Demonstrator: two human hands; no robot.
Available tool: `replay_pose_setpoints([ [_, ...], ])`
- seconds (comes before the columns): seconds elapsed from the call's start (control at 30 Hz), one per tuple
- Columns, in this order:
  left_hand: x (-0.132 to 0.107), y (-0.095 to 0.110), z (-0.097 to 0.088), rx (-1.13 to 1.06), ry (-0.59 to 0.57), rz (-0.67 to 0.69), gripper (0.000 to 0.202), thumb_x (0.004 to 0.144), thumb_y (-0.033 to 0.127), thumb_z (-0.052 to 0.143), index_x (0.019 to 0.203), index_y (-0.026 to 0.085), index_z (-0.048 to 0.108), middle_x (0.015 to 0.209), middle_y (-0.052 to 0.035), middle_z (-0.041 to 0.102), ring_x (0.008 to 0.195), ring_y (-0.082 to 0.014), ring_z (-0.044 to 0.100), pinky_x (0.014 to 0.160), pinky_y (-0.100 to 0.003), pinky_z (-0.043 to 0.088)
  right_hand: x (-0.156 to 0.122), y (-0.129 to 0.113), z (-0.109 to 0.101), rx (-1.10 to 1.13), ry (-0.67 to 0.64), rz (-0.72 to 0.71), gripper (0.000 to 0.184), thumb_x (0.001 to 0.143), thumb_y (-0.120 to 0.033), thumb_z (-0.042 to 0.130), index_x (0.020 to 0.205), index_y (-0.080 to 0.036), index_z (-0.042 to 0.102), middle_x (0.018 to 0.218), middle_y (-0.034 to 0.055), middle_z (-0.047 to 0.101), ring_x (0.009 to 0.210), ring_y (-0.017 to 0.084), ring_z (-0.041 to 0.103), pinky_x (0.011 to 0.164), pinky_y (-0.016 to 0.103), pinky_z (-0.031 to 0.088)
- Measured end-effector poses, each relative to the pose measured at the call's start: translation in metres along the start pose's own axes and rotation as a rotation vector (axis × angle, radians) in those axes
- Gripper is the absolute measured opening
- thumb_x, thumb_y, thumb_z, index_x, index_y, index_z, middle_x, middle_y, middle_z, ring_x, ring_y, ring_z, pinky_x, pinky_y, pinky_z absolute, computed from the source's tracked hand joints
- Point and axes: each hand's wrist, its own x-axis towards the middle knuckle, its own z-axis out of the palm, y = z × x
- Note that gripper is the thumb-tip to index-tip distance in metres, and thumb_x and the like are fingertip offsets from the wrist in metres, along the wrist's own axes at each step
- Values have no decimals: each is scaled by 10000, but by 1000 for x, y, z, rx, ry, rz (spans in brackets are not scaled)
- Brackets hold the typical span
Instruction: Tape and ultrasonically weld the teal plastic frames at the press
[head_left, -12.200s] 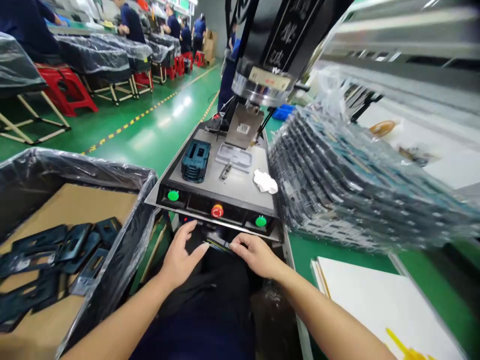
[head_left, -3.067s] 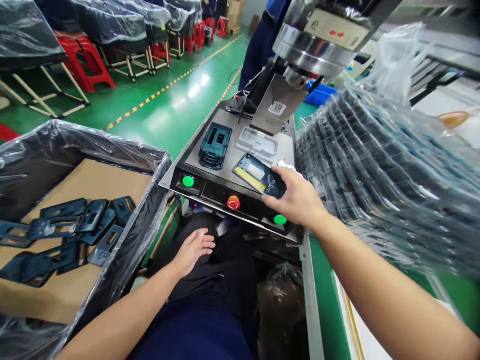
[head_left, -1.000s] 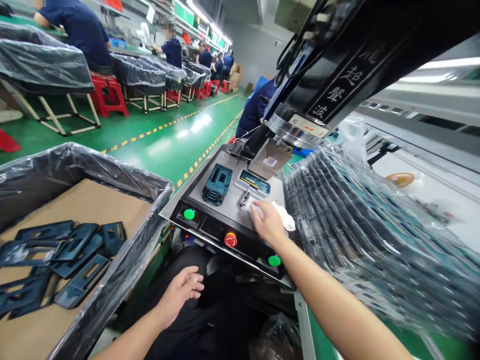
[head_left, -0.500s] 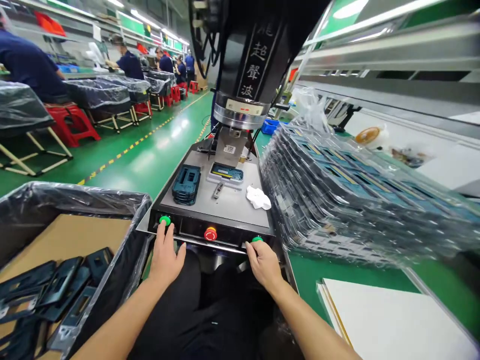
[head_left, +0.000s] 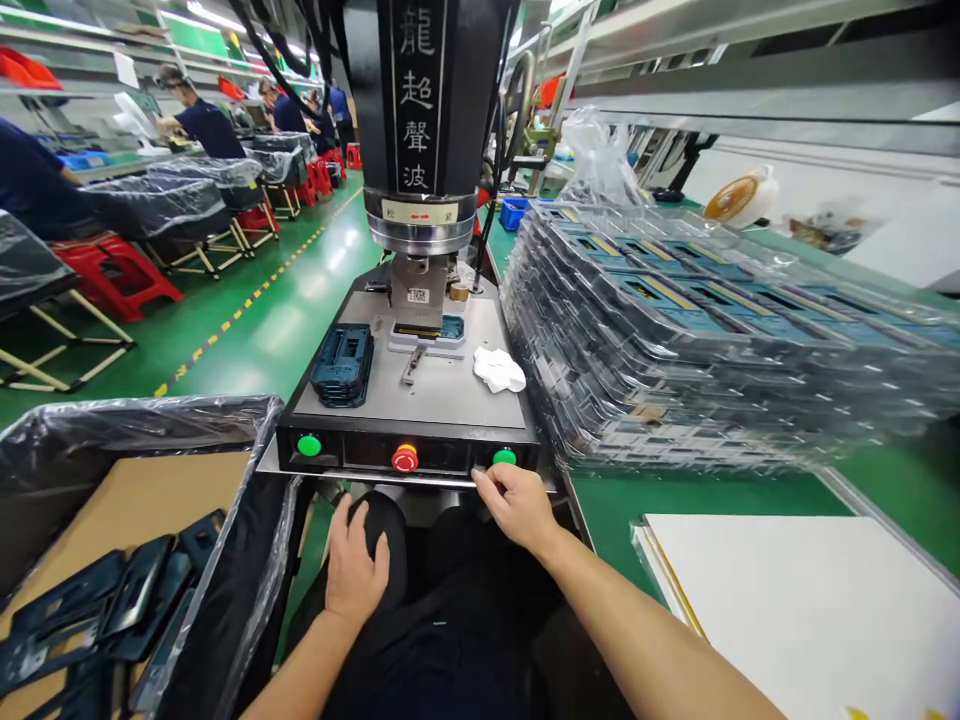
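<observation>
My left hand [head_left: 358,560] hovers over my lap, below the control panel, with its fingers apart and nothing in it. Close under the right green button [head_left: 504,457], my right hand [head_left: 517,508] has its fingers curled at the panel's front edge, and I see nothing in it. The other green button [head_left: 309,446] and the red emergency stop button [head_left: 405,458] are uncovered. The metal horn [head_left: 418,297] of the ultrasonic welding machine [head_left: 420,100] reaches down to a dark blue plastic frame [head_left: 452,327] in a pale fixture [head_left: 427,347], hiding part of the frame.
A stack of blue frames [head_left: 343,366], a small metal piece [head_left: 412,365] and a white cloth [head_left: 499,370] lie on the machine's plate. Film-lined bin [head_left: 259,430] with loose frames stands left. Clear trays [head_left: 675,370] are piled right, behind white sheets [head_left: 795,600]. Co-workers sit far left.
My left hand has come off the left green button and dropped toward my lap. My right hand stays by the right button. The horn has come down onto the frame. The view has shifted.
</observation>
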Motion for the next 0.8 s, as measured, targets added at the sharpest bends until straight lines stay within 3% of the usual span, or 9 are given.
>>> replay_pose_setpoints([
  [0.13, -13, -7, 13, 82, -209, 13, 421, 880, 275, 495, 1272, 126, 527, 1395, -161, 457, 1273, -324, 471, 1055, -509, 434, 0, -3, 1, 9, -9, -21, 476, 922, -392, 497, 504, -183, 406, 465, -41, 410, 458, 68, 361, 512, 221, 275],
  [0.57, -2, -2, 11, 77, -246, -3, 406, 850, 259, 501, 1227, 129, 580, 1356, -145, 506, 1303, -304, 432, 1098, -491, 373, -1, -9, -2, -15, 66, -81, 464, 934, -416, 504, 531, -185, 495, 490, -28, 464, 462, 77, 405, 512, 216, 324],
  [0.7, 3, 5, 4, 40, -303, -52, 433, 827, 249, 506, 1235, 128, 584, 1374, -144, 496, 1327, -309, 397, 1127, -489, 329, 18, -19, -6, -22, 74, -151, 409, 916, -431, 537, 586, -191, 559, 529, -20, 522, 482, 92, 458, 527, 220, 360],
  [0.8, 10, 10, 0, 11, -343, -107, 456, 813, 276, 513, 1242, 140, 586, 1383, -137, 489, 1338, -312, 374, 1153, -489, 281, 51, -20, -6, -73, 97, -183, 374, 884, -496, 545, 674, -197, 625, 597, -1, 587, 532, 120, 517, 567, 242, 393],
])
